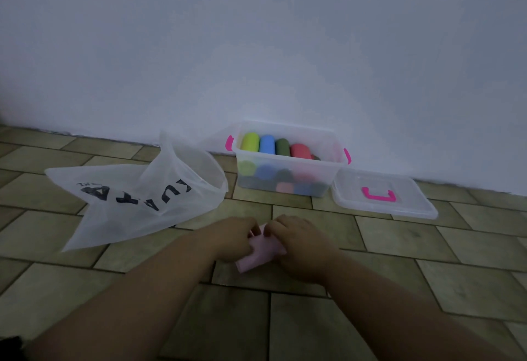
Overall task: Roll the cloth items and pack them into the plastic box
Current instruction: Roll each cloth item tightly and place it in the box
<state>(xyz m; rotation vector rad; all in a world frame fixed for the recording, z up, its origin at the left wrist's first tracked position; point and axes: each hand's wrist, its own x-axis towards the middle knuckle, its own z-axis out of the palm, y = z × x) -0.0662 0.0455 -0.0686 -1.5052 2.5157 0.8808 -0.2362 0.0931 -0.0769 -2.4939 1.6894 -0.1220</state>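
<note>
Pinching pink cloth (258, 259) on floor (399, 249): left hand (231, 239), right hand (299, 243), fingers curled round its far edge. Soft, light, limp; likely best gripped at corners.

Plastic box (325, 181) stands open, far centre, backed against the wall (256, 47); entry from above. Rolled cloths (266, 144) fill its top row from the left; room shows at the right end. Lid (410, 198) lies right of it, plastic bag (137, 204) rises at left. Bare floor (291, 206) runs between them to the pink cloth (258, 258) held by left hand (231, 239) and right hand (299, 242).
</note>
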